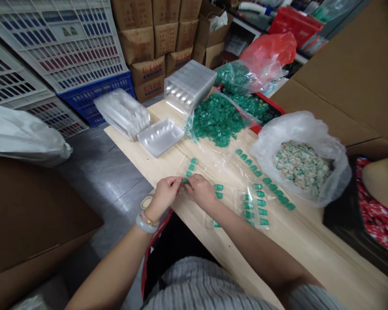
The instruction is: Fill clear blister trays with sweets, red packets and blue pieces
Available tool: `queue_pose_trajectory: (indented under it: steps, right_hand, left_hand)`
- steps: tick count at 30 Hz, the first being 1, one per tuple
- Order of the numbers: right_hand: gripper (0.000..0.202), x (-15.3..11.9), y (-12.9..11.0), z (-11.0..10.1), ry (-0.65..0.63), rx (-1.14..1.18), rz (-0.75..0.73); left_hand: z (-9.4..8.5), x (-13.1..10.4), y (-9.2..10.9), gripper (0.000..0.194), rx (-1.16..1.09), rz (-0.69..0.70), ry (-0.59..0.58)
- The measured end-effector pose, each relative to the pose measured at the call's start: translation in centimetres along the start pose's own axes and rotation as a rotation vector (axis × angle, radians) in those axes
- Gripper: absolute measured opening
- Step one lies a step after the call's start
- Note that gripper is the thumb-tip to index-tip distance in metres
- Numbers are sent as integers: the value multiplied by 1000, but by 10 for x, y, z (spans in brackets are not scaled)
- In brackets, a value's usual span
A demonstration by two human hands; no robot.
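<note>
My left hand [166, 193], with a bracelet and a pale bangle at its wrist, pinches a small green translucent piece [185, 181] at the table's near edge. Fingers of my right hand [200, 189] close on the same piece from the other side and partly hide it. Just beyond my fingertips, more green pieces [193, 161] lie in a row on clear plastic. To the right are clear plastic strips or trays holding green pieces [261, 203], partly behind my right forearm. A diagonal line of green pieces [267, 181] runs past them.
A heap of green pieces [218, 118] spills from a clear bag at the back of the wooden table [310, 241]. Clear plastic trays [161, 137] are stacked far left. A white bag [261, 142] holds small mottled pieces. Crates [97, 92] and cartons [148, 69] stand behind.
</note>
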State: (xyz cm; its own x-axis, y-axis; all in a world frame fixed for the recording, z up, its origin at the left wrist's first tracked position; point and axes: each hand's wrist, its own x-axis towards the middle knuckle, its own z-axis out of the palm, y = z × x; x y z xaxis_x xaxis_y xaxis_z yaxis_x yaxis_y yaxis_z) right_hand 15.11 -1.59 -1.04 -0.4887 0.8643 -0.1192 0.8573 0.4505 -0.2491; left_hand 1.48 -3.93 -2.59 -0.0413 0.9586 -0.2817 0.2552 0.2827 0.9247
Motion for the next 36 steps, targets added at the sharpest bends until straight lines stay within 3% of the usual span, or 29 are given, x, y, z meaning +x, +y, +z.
queue_pose_trajectory:
  steps: [4, 8, 13, 16, 20, 21, 24, 26, 30, 32, 36]
  right_hand:
    - [16, 1, 1, -1, -8, 13, -53]
    - [25, -3, 10, 3, 63, 287, -36]
    - [20, -3, 10, 13, 82, 327, -75]
    - [19, -2, 6, 15, 74, 368, -29]
    - [25, -9, 17, -4, 181, 532, 65]
    - [23, -10, 25, -14, 247, 558, 87]
    - [20, -3, 62, -51, 493, 530, 148]
    - [21, 14, 90, -73, 592, 442, 192]
    - [27, 80, 125, -89, 513, 262, 129]
    - [31, 120, 128, -86, 422, 157, 59]
    - [29, 170, 122, -76, 205, -125, 79]
  left_hand:
    - [-1, -1, 11, 27, 404, 168, -67]
    - [-1, -2, 20, 29, 639, 177, -127]
    - [-2, -4, 14, 30, 645, 196, -115]
    - [-5, 5, 29, 27, 485, 177, -62]
    - [4, 47, 84, 36, 363, 292, 85]
    - [10, 63, 98, 34, 360, 349, 72]
    - [27, 118, 122, 25, 436, 455, -159]
    - [33, 152, 126, 33, 555, 483, -206]
    - [31, 199, 121, 30, 885, 419, 59]
    - [31, 209, 120, 31, 1052, 399, 137]
    - [35, 211, 118, 32, 1148, 415, 129]
